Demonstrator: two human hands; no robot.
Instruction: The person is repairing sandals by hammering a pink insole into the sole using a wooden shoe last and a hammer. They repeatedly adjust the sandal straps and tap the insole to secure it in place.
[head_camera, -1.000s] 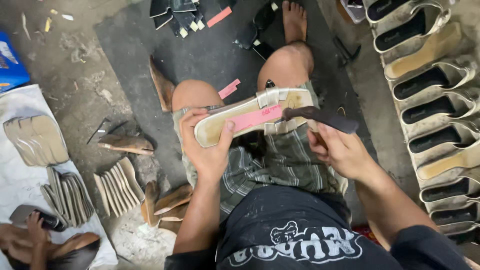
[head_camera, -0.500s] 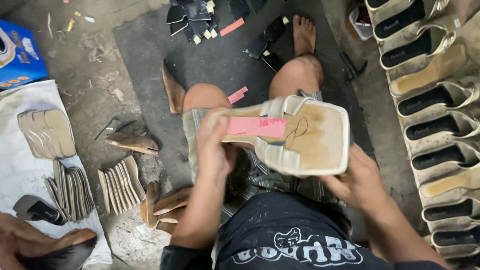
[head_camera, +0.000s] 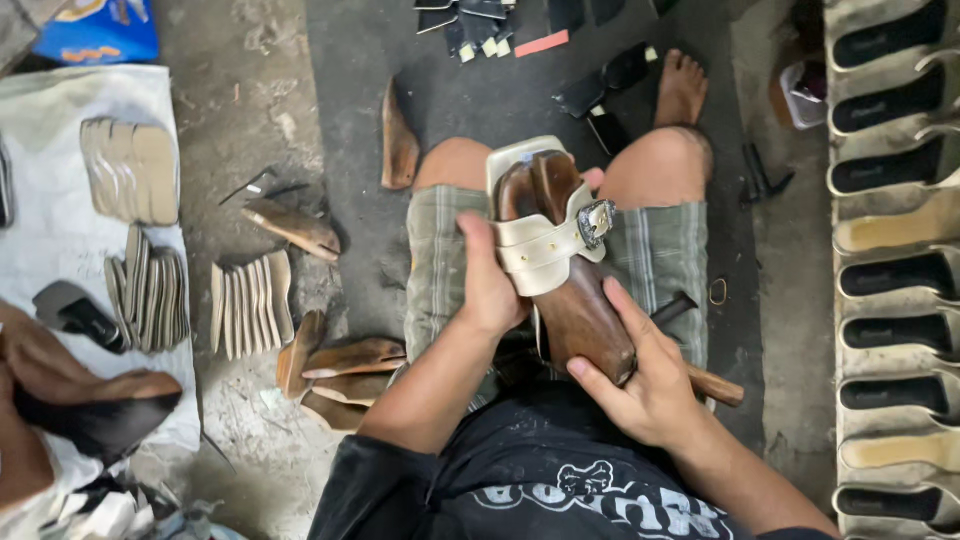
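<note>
Both hands grip a brown wooden shoe last over the person's lap: the right hand is wrapped under its heel end, nearest the body, and the left hand clasps its side with the thumb on the cream sandal upper strapped around it. A wooden handle sticks out beside the right hand. The last's long axis runs from the belly out toward the knees, toe end pointing away and up, with a metal buckle on the strap facing right. On the floor to the left lie spare wooden lasts, fanned insoles and a white cloth. Finished sandals line the right edge. Beyond the bare foot, dark cut pieces are scattered.
</note>
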